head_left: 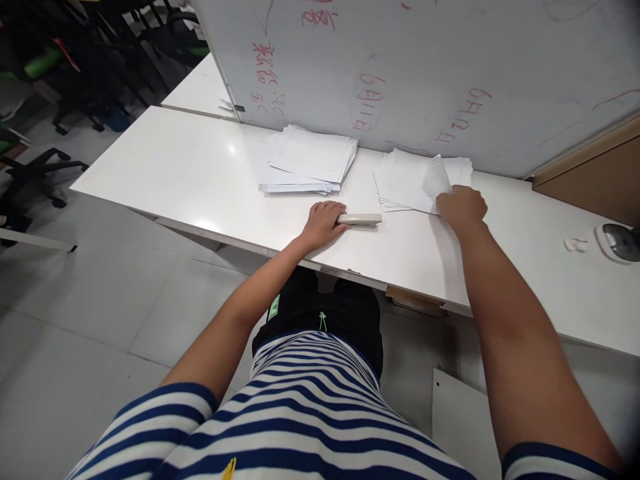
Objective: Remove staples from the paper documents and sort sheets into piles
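Note:
My left hand (323, 224) rests on the white table (190, 180) with its fingers curled round the near end of a beige stapler (361, 219) that lies flat. My right hand (463, 206) pinches the corner of the top sheet of the right paper stack (407, 183), and that sheet curls up at its edge. A second, thicker paper stack (305, 160) lies to the left, behind my left hand and apart from it.
A whiteboard (425, 67) with red writing stands along the table's far edge. A grey mouse (619, 241) and a small white object (576, 244) lie at the far right. Office chairs (75, 73) crowd the floor at the left. Another white table (200, 87) stands behind.

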A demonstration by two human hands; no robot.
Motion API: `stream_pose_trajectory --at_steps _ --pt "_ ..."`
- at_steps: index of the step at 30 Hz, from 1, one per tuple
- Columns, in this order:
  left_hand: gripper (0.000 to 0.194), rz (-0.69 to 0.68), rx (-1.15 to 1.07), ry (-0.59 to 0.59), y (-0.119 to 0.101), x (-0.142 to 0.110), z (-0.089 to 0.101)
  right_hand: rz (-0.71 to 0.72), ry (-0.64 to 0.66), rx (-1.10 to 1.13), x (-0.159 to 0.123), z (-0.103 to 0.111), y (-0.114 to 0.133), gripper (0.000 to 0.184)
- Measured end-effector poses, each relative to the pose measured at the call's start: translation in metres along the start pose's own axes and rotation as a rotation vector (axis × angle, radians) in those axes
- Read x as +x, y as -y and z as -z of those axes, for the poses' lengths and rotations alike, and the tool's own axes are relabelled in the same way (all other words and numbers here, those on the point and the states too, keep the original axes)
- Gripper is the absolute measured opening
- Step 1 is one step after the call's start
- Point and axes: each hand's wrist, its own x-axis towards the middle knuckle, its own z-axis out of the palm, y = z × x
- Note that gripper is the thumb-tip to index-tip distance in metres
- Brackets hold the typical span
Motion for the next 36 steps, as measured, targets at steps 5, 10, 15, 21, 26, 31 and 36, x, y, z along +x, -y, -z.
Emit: stream_pose_trajectory --at_steps 5,10,15,21,26,31,36 --pt "0.025 -0.006 -0.008 -0.006 0.000 0.000 0.000 -0.070 0.005 -0.170 0.000 -0.001 0.012 0.030" --pt "0.027 0.010 -0.002 0.006 0.000 0.000 0.001 -0.102 0.059 -0.211 0.000 -0.001 0.022 0.041" --pt "0.027 0.002 -0.008 0.000 0.000 0.000 0.001 -0.097 -0.001 -0.229 0.001 -0.003 0.023 0.053" --pt "0.027 -0.003 -0.015 -0.008 0.000 0.000 0.001 -0.034 -0.154 -0.170 0.001 -0.009 0.019 0.096" --pt "0.026 0.006 -0.012 -0.005 -0.001 -0.001 0.002 0.028 -0.124 -0.203 0.002 -0.018 0.013 0.046" --pt "0.031 0.016 -0.052 -0.022 -0.003 -0.002 0.005 -0.022 -0.099 -0.073 -0.004 -0.015 0.008 0.038" --pt "0.044 0.024 -0.162 -0.080 -0.006 -0.009 0.012 0.043 -0.206 0.116 -0.059 -0.025 0.004 0.053"
